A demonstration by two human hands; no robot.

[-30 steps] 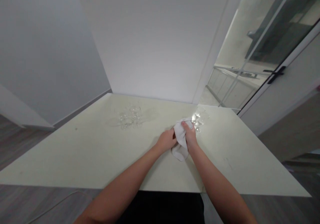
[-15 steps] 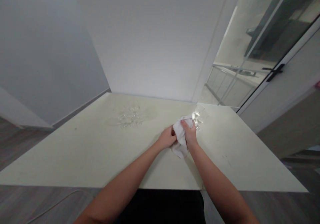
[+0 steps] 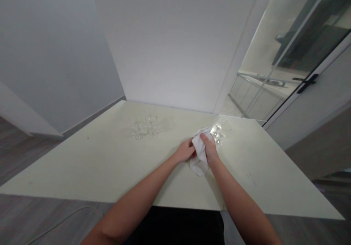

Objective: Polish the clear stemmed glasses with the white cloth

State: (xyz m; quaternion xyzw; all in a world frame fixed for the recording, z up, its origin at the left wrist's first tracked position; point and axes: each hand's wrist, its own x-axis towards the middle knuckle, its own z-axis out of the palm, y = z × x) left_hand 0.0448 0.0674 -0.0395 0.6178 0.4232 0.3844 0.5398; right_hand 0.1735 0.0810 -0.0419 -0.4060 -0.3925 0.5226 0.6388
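Above the middle-right of the table, a white cloth (image 3: 199, 165) hangs bunched between my two hands. My left hand (image 3: 185, 151) is closed at the cloth's left side, its fingers curled in under the folds. On the other side, my right hand (image 3: 210, 149) grips the cloth with the thumb laid over the top. Whether a glass is wrapped inside is hidden by the fabric. Just beyond my right hand stand clear stemmed glasses (image 3: 218, 132), partly covered by it.
Several more clear stemmed glasses (image 3: 151, 125) stand together on the left-back part of the pale table (image 3: 90, 164). A white wall panel (image 3: 170, 55) rises behind the table. To the right is a glazed door with a black handle (image 3: 308, 82). A cable lies on the floor at left.
The camera view has shifted slightly. Both hands keep hold of the cloth at nearly the same spot, with small changes in its folds. The standing glasses stay in place.
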